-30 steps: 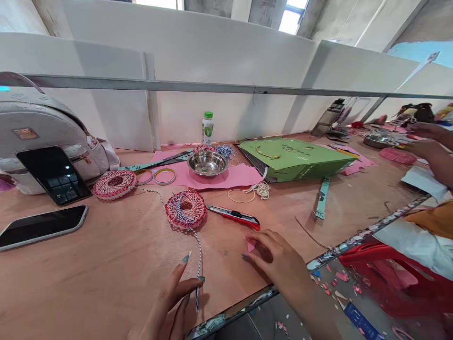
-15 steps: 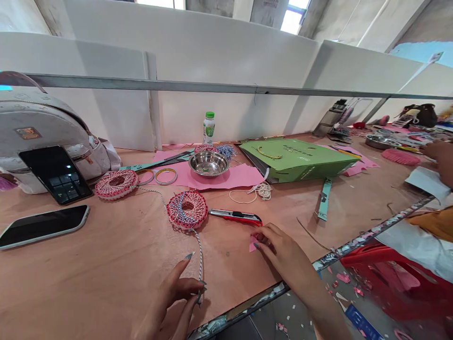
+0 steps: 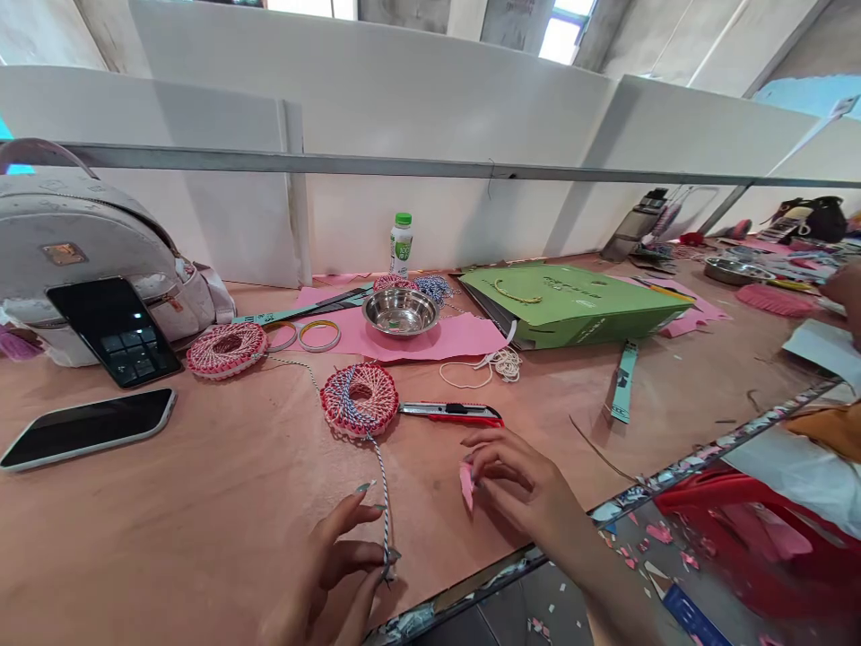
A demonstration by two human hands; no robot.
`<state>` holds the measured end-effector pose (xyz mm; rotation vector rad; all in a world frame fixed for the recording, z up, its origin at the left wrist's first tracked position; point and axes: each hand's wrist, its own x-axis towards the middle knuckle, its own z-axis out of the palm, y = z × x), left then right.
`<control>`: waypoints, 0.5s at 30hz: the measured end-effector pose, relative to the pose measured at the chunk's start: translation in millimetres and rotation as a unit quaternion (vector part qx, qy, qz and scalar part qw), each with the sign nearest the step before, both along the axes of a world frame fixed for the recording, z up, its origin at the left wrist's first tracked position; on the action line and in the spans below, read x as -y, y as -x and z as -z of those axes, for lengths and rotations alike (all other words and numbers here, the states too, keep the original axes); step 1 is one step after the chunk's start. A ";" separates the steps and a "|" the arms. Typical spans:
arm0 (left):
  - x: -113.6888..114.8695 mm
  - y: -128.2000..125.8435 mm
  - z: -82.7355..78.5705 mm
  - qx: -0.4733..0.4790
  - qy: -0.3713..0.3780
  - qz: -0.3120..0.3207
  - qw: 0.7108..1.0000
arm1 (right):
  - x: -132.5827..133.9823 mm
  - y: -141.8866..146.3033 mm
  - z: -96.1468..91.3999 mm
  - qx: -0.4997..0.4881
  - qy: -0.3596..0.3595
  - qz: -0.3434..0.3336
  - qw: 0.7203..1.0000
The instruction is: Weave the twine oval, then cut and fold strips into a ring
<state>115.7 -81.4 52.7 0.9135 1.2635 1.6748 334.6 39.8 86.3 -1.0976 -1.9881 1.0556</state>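
Observation:
My left hand [image 3: 329, 561] pinches a blue-and-white twine [image 3: 385, 502] near the table's front edge. The twine runs up to a round woven ring [image 3: 360, 401] of red-pink cord, which lies flat on the wooden tabletop [image 3: 202, 502]. My right hand [image 3: 521, 480] holds a small scrap of pink paper [image 3: 467, 484] between its fingertips, just below a red utility knife [image 3: 449, 413]. A second pink woven ring [image 3: 227, 350] lies further left, joined to the first by a thin twine.
A steel bowl [image 3: 401, 311] sits on a pink paper sheet [image 3: 437, 339], beside a green paper bag [image 3: 571, 305] and a plastic bottle [image 3: 401, 244]. A smartphone [image 3: 87, 429] lies left, below a backpack [image 3: 81, 242]. A co-worker's hand [image 3: 848, 296] shows far right.
My right hand has lifted the pink scrap off the table and now pinches it. The co-worker's hand has moved further out of view to the right.

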 end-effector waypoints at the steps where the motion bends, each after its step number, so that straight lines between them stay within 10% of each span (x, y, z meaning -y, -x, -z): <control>1: 0.0 -0.5 0.9 -0.002 0.001 -0.001 1.000 | 2.8 4.3 -0.7 -0.021 -0.007 -0.013 1.000; 15: 0.9 -3.3 -1.5 0.019 0.023 -0.010 0.999 | 14.4 39.7 6.4 0.047 0.010 -0.030 0.998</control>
